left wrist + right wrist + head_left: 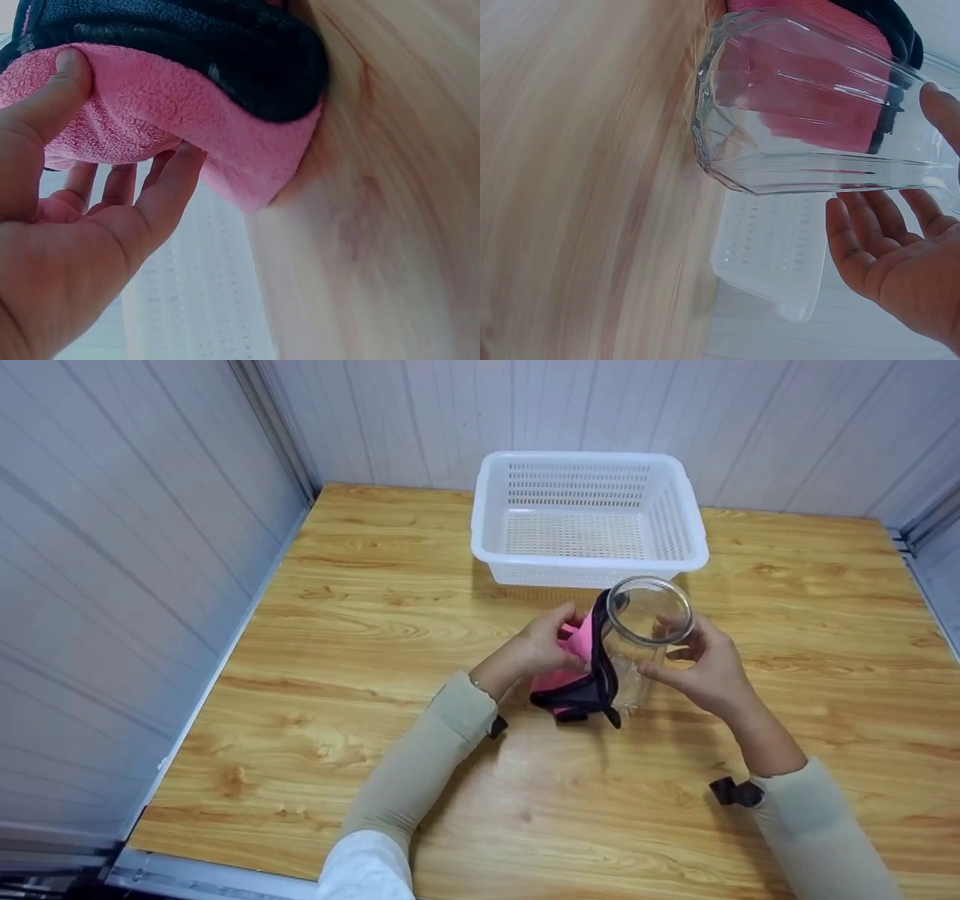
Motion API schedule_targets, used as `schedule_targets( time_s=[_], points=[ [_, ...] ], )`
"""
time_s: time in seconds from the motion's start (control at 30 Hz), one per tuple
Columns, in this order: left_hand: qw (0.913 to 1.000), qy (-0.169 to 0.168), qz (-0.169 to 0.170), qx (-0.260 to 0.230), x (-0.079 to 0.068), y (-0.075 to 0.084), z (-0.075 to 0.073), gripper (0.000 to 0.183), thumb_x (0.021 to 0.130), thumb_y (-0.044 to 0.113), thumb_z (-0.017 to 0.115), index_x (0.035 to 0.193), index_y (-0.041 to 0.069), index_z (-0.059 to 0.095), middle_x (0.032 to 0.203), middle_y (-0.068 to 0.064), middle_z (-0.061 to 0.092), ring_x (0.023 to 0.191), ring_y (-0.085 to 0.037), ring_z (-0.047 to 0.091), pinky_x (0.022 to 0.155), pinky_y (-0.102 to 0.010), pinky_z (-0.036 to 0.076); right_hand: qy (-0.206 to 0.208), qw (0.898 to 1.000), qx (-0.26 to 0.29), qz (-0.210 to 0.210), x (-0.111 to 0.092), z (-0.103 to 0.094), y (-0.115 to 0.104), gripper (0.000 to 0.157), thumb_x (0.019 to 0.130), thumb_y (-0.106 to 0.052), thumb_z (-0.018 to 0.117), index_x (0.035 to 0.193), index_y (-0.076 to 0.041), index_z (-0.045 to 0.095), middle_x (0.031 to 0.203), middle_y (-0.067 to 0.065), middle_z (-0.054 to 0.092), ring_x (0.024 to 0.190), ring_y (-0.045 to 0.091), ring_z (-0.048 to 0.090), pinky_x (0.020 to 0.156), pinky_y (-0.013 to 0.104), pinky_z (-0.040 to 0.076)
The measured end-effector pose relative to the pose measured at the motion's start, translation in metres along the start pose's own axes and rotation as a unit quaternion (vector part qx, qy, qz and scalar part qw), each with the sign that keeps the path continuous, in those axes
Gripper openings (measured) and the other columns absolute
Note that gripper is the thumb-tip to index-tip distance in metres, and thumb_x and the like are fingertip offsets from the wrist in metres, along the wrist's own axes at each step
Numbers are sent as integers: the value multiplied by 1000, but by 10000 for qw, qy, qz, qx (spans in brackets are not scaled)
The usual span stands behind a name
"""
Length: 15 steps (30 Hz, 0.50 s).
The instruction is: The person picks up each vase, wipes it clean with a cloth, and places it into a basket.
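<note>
My left hand [541,643] pinches a pink cloth [150,97] with a wide dark border, thumb on one face and fingers on the other. The cloth hangs in folds, its lower edge near the table. Beside it stands a tall clear glass jar [802,112] with a thick round rim and faceted sides, open at the top. My right hand [701,667] holds the jar from its right side, the thumb at the near side and the fingers behind. In the head view the cloth's dark border lies against or just left of the jar; I cannot tell whether they touch.
A white perforated plastic basket [592,561] stands at the back of the wood-grain table [360,660], just behind the jar. Pale panel walls [420,420] rise behind and to the left of the table.
</note>
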<state>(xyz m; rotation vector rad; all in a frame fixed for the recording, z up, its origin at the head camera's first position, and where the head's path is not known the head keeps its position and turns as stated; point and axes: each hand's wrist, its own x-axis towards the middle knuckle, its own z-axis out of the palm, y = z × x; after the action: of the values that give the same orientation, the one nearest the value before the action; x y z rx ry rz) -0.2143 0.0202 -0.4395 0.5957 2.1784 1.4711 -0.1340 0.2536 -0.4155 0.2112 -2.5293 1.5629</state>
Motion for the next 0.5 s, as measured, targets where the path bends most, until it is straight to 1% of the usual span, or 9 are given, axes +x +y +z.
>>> schedule_targets(
  time_s=[0.13, 0.3, 0.4, 0.5],
  points=[
    [9999, 117, 41, 111, -2, 0, 0, 52, 70, -4, 79, 113, 12, 56, 117, -3, 62, 112, -18, 59, 87, -25, 52, -62, 9999, -77, 37, 0, -1, 0, 60, 68, -2, 85, 122, 0, 58, 105, 3, 66, 89, -1, 62, 73, 19, 52],
    [9985, 202, 367, 349, -3, 3, 1, 48, 78, 0, 74, 122, 10, 59, 124, -4, 61, 117, -21, 57, 90, -25, 50, -94, 9999, -143, 18, -1, -2, 2, 58, 69, -4, 85, 121, -1, 59, 104, -6, 66, 91, -1, 62, 75, 18, 51],
    [9982, 259, 487, 252, -4, 5, 2, 47, 81, 1, 72, 126, 10, 59, 127, -5, 59, 117, -22, 57, 88, -25, 52, -103, 9999, -136, 27, -1, -2, 3, 58, 69, -5, 85, 121, -1, 60, 104, -11, 66, 94, -1, 62, 77, 19, 52],
    [9982, 319, 516, 0, -5, 8, 3, 49, 82, 1, 72, 128, 10, 58, 127, -7, 59, 114, -21, 59, 85, -24, 53, -128, 9997, -180, 46, 0, -3, 4, 58, 70, -5, 85, 122, -2, 60, 104, -16, 65, 95, -1, 61, 77, 19, 51]
  ],
)
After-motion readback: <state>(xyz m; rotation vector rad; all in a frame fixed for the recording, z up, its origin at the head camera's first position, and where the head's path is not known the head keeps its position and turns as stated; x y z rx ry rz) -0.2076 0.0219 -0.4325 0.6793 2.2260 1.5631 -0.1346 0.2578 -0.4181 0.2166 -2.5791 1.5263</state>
